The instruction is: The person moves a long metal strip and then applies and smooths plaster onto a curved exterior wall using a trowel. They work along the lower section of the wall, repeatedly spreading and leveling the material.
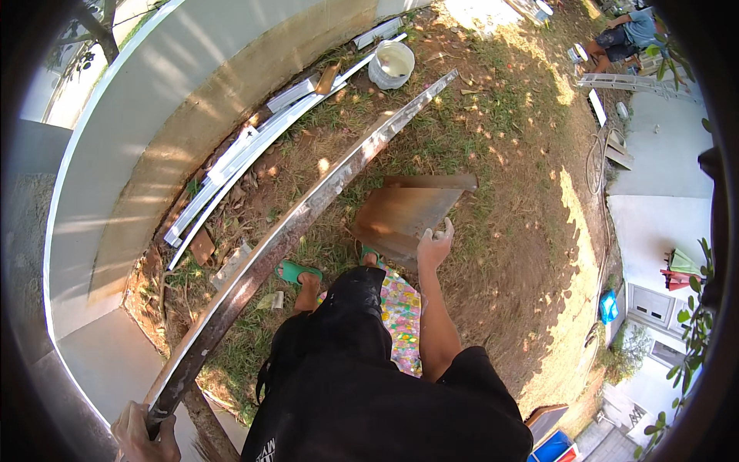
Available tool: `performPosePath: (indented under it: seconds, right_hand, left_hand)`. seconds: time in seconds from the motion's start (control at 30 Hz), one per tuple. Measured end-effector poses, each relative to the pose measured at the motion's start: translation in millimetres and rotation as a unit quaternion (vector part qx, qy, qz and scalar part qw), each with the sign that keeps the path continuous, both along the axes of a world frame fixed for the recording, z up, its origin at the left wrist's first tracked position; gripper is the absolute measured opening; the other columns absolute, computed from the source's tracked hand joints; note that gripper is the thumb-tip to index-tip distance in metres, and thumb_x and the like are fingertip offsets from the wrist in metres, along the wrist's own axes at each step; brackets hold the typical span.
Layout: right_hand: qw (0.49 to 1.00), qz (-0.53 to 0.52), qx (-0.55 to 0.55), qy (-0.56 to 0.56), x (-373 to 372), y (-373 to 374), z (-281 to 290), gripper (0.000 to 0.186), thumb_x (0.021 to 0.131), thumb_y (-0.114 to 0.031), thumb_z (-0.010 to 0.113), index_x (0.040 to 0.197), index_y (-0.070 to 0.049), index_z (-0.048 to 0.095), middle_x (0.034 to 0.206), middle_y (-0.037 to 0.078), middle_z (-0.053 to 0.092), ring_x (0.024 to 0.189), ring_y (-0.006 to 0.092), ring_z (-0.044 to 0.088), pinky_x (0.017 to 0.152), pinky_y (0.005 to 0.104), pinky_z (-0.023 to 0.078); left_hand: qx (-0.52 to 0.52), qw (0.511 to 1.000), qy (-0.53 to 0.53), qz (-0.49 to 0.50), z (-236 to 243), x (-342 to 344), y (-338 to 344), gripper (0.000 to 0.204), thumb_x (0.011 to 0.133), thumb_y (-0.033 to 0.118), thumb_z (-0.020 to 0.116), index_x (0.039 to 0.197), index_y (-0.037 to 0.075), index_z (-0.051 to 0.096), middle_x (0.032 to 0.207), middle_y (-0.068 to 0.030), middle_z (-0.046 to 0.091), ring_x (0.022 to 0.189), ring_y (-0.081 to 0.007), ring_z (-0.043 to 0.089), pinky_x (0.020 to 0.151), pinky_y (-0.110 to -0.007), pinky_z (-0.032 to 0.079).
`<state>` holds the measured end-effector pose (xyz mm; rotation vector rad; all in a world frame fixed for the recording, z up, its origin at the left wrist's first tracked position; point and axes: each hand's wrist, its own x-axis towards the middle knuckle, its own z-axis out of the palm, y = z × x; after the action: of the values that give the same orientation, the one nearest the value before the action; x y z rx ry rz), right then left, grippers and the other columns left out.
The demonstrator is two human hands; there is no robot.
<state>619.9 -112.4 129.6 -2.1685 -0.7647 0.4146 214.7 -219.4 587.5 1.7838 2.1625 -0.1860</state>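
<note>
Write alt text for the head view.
A person's left hand grips one end of a long metal bar over patchy grass, while the right hand touches a brown board. A white bucket stands beside a curved wall.
</note>
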Motion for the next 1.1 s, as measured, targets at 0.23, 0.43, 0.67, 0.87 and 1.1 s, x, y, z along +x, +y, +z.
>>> performPosePath:
  seconds: [0.23, 0.43, 0.67, 0.87, 1.1]
  right_hand:
    - [0.995, -0.073, -0.062, 0.025, 119, -33, -15, 0.056, 0.074, -0.004, 0.058, 0.128, -0.003, 0.043, 0.112, 0.021, 0.057, 0.089, 0.032, 0.061, 0.078, 0.04, 0.046]
    - [0.98, -0.15, -0.124, 0.033, 186, -59, 3, 0.058, 0.076, -0.005, 0.057, 0.131, -0.006, 0.041, 0.104, 0.02, 0.059, 0.086, 0.0302, 0.061, 0.075, 0.0394, 0.047]
    - [0.976, -0.152, -0.15, -0.044, 234, -80, -14, 0.056, 0.075, -0.005, 0.057, 0.129, -0.01, 0.043, 0.107, 0.017, 0.057, 0.088, 0.0323, 0.06, 0.077, 0.0447, 0.046]
    - [0.971, -0.148, -0.177, -0.058, 254, -92, -37, 0.054, 0.076, -0.003, 0.058, 0.128, -0.009, 0.045, 0.122, 0.016, 0.05, 0.093, 0.0348, 0.058, 0.079, 0.0461, 0.046]
    - [0.979, -0.118, -0.156, -0.058, 252, -57, -56, 0.051, 0.076, 0.001, 0.057, 0.125, -0.006, 0.047, 0.119, 0.02, 0.051, 0.097, 0.0365, 0.057, 0.077, 0.044, 0.05]
  left_hand:
    - [0.001, 0.999, 0.042, 0.021, 5, 87, 73, 0.026, 0.059, 0.006, 0.07, 0.072, -0.003, 0.048, 0.066, -0.0139, 0.047, 0.063, -0.0304, 0.047, 0.06, -0.037, 0.034]
    - [-0.029, 0.997, -0.055, -0.054, -20, 166, 153, 0.026, 0.062, 0.008, 0.073, 0.077, -0.003, 0.055, 0.067, -0.0146, 0.052, 0.062, -0.0313, 0.052, 0.059, -0.038, 0.037]
    - [-0.024, 0.979, -0.164, -0.115, -143, 224, 230, 0.028, 0.068, 0.02, 0.07, 0.082, -0.001, 0.058, 0.073, -0.0177, 0.059, 0.067, -0.0372, 0.058, 0.06, -0.043, 0.045]
    - [-0.055, 0.968, -0.216, -0.119, -319, 272, 258, 0.032, 0.074, 0.027, 0.066, 0.094, 0.003, 0.057, 0.084, -0.0189, 0.063, 0.079, -0.0388, 0.061, 0.068, -0.046, 0.048]
    - [-0.084, 0.962, -0.24, -0.097, -520, 274, 251, 0.033, 0.076, 0.022, 0.062, 0.103, 0.005, 0.056, 0.083, -0.0223, 0.063, 0.08, -0.0404, 0.061, 0.069, -0.048, 0.047]
